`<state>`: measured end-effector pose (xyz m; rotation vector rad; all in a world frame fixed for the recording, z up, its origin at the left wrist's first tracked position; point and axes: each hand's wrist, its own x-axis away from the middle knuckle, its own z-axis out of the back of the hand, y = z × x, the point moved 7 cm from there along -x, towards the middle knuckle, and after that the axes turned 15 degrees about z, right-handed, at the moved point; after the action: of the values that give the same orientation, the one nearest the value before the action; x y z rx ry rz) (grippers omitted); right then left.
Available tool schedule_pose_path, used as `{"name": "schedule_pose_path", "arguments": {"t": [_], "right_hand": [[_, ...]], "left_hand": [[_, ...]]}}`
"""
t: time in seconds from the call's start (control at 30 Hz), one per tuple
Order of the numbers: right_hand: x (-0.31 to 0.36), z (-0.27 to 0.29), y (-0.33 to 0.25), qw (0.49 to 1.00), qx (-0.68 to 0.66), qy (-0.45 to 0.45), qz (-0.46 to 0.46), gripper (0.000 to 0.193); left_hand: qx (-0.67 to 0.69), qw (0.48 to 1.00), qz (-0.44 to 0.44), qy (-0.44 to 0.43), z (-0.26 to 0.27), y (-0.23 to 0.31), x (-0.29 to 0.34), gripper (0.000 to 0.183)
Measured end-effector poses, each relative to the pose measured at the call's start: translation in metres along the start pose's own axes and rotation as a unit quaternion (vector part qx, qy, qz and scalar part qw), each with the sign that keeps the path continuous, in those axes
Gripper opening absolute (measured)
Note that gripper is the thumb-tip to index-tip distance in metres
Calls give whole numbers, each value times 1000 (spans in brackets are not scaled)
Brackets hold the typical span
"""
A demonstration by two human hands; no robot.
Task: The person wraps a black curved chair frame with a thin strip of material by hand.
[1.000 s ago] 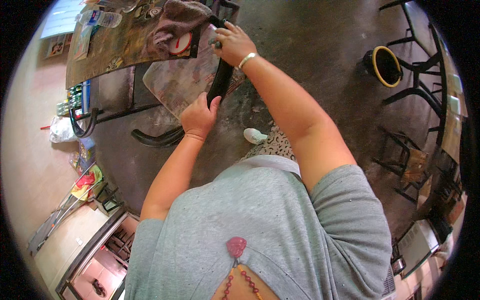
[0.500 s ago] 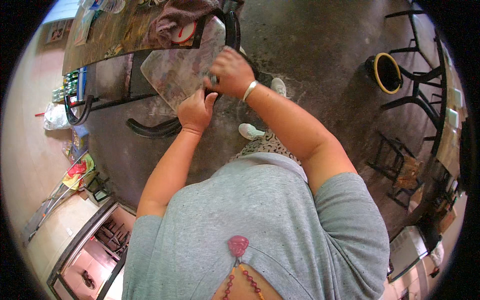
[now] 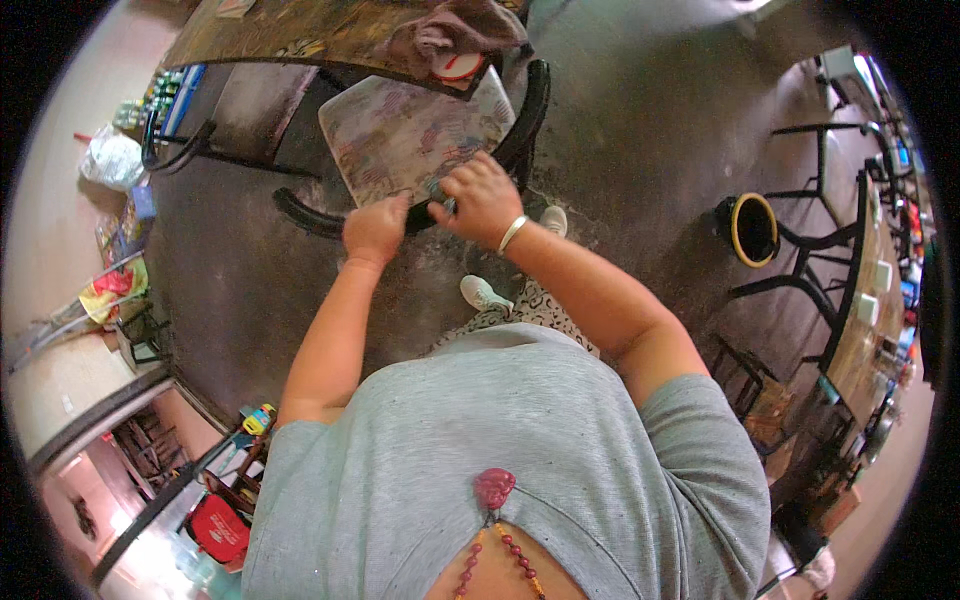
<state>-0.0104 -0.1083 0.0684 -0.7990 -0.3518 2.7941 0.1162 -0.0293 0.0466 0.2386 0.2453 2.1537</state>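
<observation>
In front of me stands a chair with a patterned, pale seat (image 3: 415,130) and a black curved rail (image 3: 310,218) round its near side. My left hand (image 3: 375,230) is closed on the near part of this rail, its fingers partly hidden. Just right of it, my right hand (image 3: 482,198) bends over the rail with a small grey-green bunched thing (image 3: 441,196) under its fingers. It looks like a cloth, though blur and the fingers hide most of it.
Beyond the chair is a wooden table (image 3: 330,30) bearing a brownish cloth (image 3: 455,30) and a round red-and-white item (image 3: 457,66). A dark bin with a yellow rim (image 3: 738,230) stands right, near black-legged chairs and another table (image 3: 860,340). Bags (image 3: 112,158) lie along the left wall.
My view has shifted, so the chair and table sit further right. My right hand has moved nearer along the rail, and the hands are slightly further apart.
</observation>
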Motion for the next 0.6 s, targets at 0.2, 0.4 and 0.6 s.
{"name": "schedule_pose_path", "arguments": {"t": [0.2, 0.4, 0.6], "right_hand": [[-29, -41, -58, 993, -19, -91, 68, 34], [-16, -22, -16, 995, 22, -91, -25, 34], [6, -2, 78, 976, 155, -91, -124, 41]], "left_hand": [[-6, 991, -4, 134, 2, -47, -1, 37], [30, 987, -21, 155, 13, -37, 9, 36], [55, 982, -10, 180, 9, -40, 7, 37]]}}
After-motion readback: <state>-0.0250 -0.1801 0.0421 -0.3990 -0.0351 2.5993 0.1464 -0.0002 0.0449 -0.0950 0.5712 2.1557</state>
